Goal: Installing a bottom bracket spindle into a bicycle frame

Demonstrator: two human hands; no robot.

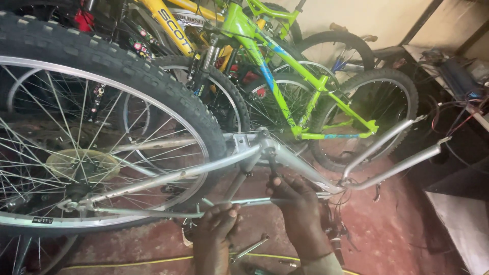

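- Right hand (298,203) closed round dark tool handle (273,165) at bottom bracket of upturned silver bicycle frame (300,163).
- Left hand (216,226) gripping thin silver frame tube (244,202) beside it.
- Step, judged: turning bracket fitting; steady frame needed.

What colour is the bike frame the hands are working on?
Silver-grey bike frame, clearest in the head view.

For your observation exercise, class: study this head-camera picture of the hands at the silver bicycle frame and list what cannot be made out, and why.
- Head view: what the right hand grasps at the silver frame; its own fingers cover it.
- Head view: the left hand palm and grip, turned away, forearm cut by the bottom edge.
- Head view: the big rear wheel, cut off at the left edge.
- Head view: items on the bench, small and blurred.
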